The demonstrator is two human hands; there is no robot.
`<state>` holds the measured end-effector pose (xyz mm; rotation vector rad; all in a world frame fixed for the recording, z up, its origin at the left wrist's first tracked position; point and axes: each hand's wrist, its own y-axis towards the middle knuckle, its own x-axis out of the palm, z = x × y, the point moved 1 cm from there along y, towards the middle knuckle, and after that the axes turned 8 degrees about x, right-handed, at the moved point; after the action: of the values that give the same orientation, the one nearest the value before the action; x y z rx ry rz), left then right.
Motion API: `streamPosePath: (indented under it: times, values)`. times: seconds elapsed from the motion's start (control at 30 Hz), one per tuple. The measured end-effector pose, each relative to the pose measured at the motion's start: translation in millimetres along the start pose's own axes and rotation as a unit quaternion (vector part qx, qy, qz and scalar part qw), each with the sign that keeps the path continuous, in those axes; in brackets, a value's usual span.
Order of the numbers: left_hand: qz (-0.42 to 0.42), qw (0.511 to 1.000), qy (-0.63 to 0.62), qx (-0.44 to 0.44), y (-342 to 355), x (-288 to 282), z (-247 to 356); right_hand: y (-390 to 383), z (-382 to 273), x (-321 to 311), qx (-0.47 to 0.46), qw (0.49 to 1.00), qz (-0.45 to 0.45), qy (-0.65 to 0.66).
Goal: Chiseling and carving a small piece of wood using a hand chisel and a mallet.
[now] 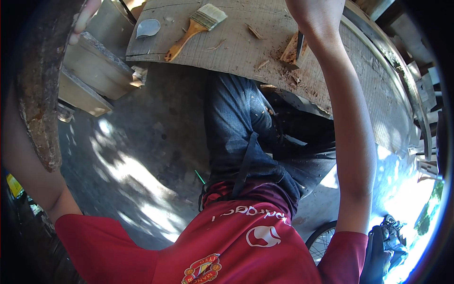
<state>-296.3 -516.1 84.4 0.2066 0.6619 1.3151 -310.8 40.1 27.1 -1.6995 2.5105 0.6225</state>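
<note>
At the upper left, the fingers of my left hand (81, 22) are closed round the edge of a long, worn, dark piece of wood (41, 87), which tapers to a rough lower end in front of my forearm. My right hand (314, 10) is at the top edge, mostly cut off. From below it comes the dark narrow blade of a chisel (300, 45), tip down on a small reddish-brown wood block (290, 51); the grip itself is hidden. Shavings and crumbs (295, 78) lie around the block on the wooden worktop (236, 47).
A flat brush (191, 35) with a wooden handle and a pale curved shard (148, 28) lie on the worktop's left. Boards (97, 66) stand beyond its left edge. My legs (236, 118) are under the worktop. A bicycle wheel (323, 241) shows at lower right.
</note>
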Motion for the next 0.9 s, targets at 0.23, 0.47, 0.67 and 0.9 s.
streamPosePath:
  times: [0.23, 0.47, 0.67, 0.9]
  values:
    - [-0.006, 0.995, 0.095, 0.007, 15.1, 84.3, 95.0, -1.2, -0.1, 1.9, -0.010, 0.999, 0.008, 0.037]
    - [-0.020, 0.994, 0.100, 0.032, 43.9, 209.7, 103.4, 1.3, 6.3, -2.3, -0.022, 0.999, 0.016, 0.035]
    - [-0.015, 0.989, 0.142, 0.044, 29.4, 157.8, 106.6, 1.5, 6.7, 5.6, -0.017, 0.999, 0.016, 0.039]
    - [-0.009, 0.984, 0.164, 0.066, 79.5, 104.2, 29.2, 4.6, 11.5, -4.5, -0.019, 0.999, 0.005, 0.029]
